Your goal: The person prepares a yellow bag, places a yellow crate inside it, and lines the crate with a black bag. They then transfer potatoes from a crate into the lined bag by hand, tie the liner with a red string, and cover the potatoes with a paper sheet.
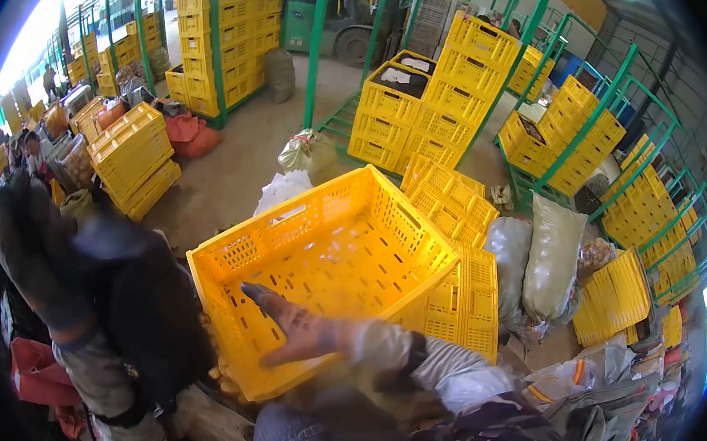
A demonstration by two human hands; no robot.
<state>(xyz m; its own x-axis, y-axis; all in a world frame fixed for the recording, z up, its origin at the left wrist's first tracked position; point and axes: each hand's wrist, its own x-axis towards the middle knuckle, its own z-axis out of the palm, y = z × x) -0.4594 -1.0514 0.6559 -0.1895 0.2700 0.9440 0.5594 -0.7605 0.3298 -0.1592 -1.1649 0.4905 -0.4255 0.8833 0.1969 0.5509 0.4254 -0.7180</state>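
A yellow plastic crate [323,255] with slotted walls stands tilted in front of me, its inside bare. My right hand [299,327] reaches over its near side, fingers spread and wrapped around nothing. The fingers look dark and a little smeared by motion. On the left, my left hand [40,250] is raised in a dark glove, its fingers stretched upward and blurred. Beside it hangs a black, cloth-like thing [159,308], close to the crate's left wall; whether the hand touches it I cannot tell. Small pale roundish items [227,377] show under the crate's left edge.
Yellow crates [465,295] stand stacked right behind the crate. Filled white sacks [553,256] lean to the right. Green metal racks hold tall crate stacks [435,92]; a green forklift [331,21] stands at the back. A red bag [40,373] lies at the lower left.
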